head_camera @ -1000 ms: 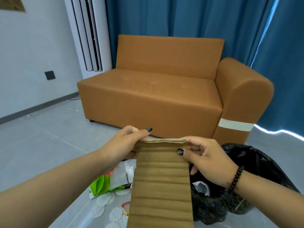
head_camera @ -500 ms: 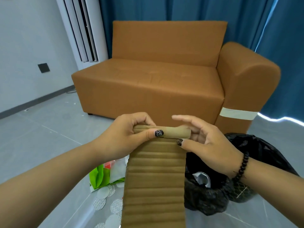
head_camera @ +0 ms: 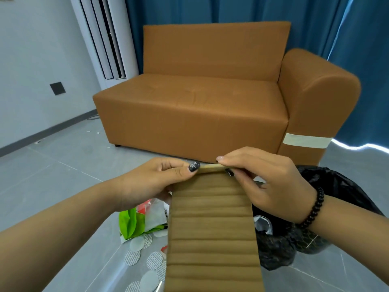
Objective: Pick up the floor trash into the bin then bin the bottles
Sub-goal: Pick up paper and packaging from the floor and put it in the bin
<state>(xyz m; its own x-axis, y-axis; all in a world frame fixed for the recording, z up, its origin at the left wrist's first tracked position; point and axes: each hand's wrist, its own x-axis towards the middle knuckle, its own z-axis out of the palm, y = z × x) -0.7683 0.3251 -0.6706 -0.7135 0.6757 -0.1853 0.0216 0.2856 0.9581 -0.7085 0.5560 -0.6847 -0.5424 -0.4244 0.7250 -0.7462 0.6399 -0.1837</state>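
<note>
Your left hand (head_camera: 162, 180) and right hand (head_camera: 267, 182) both pinched the ribbed cardboard strip (head_camera: 212, 228), not yet binned; wrappers (head_camera: 145, 220) lay beside the bin (head_camera: 315, 239).

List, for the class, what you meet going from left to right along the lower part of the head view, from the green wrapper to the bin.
Green wrapper → round white foil seals → ribbed brown cardboard strip, pinched at its top edge by left hand and right hand → black-bagged bin.
</note>
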